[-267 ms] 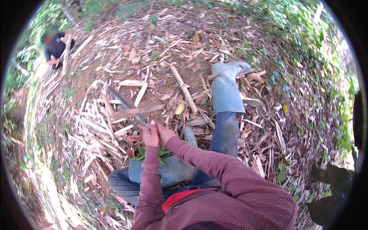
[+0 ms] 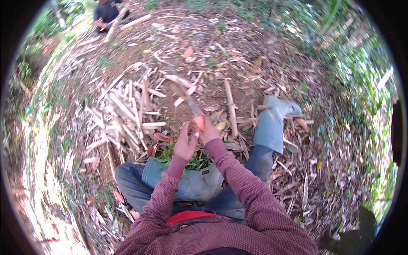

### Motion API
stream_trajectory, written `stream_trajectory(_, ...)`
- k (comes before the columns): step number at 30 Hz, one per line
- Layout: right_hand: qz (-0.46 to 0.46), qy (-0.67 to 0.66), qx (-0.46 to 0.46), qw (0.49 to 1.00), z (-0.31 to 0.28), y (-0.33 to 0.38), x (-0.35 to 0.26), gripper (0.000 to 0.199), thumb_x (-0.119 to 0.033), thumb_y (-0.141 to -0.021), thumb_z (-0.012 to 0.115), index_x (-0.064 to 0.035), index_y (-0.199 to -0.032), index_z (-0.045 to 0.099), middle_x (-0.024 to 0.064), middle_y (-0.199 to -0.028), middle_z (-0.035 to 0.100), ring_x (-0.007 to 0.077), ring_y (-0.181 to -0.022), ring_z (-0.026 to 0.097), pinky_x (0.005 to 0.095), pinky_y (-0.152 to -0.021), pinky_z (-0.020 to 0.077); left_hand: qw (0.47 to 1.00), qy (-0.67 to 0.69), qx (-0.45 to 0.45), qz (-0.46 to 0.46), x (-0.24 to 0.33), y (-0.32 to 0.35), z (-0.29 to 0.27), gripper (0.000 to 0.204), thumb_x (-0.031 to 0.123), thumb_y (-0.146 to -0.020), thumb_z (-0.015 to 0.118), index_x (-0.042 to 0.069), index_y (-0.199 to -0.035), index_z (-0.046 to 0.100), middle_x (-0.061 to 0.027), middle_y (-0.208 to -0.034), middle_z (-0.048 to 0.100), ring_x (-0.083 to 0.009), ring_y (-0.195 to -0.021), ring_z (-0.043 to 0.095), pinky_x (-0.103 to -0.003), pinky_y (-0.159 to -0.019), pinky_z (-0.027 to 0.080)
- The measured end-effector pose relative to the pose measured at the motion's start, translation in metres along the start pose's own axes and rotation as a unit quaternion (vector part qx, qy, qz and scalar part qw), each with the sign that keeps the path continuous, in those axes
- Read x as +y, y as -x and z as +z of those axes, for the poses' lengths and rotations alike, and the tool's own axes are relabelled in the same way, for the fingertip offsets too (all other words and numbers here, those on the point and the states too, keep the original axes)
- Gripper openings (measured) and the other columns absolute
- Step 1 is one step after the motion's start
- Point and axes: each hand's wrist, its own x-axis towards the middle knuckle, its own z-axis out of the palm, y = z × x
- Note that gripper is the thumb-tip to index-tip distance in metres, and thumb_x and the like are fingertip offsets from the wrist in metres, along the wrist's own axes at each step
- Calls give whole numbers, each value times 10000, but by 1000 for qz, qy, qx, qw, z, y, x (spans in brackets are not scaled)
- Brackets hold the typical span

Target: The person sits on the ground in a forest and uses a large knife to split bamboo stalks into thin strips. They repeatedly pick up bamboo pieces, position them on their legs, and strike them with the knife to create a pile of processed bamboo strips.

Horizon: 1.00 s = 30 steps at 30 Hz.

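Note:
My right hand is closed round the orange handle of a long-bladed knife that looks like a machete. Its dark blade slants away to the upper left, blurred by motion. Beside it, my left hand is held with the fingers apart and nothing visible in it, close to the handle. Past the blade, a pale piece of wood lies on the soil. A pile of split sticks lies to the left of my hands.
My bent left leg with its rubber boot lies across in front of me; green leaves are beside it. The other boot stretches out to the right. A thicker stick lies ahead. Another person sits at the far left, holding a pole.
My hands were together, with a strip of wood across the blade; now the left is apart from the right and the handle shows. The blade has swung more upright. The view has shifted.

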Motion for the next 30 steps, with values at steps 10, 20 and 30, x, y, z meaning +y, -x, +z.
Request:
stream_trajectory(10,122,-180,-82,973,-29,-71,63,370,-104,-815,582,-8,-1151,460,56,-613,516,131,-418,482,276,-381,397,939,-264,211,-68,4,171,-186,408,162,-805,582,59,-1189,492,-148,-1115,551,-326,-1034,522,-411,-909,408)
stream_trajectory(20,100,-245,-56,963,-51,-84,-32,524,-118,-799,585,29,-1260,383,36,-694,502,103,-507,462,247,-430,395,632,-369,447,-515,-180,392,-362,439,199,-822,523,103,-1244,451,-166,-1171,509,-321,-1083,493,-404,-948,388)
stream_trajectory(30,-4,-451,-338,826,39,-26,-271,541,-125,-824,541,17,-1290,305,29,-621,449,110,-446,443,247,-403,411,542,-382,389,-640,-245,424,-455,495,305,-823,479,145,-1288,421,-143,-1307,426,-322,-1191,421,-436,-989,342)
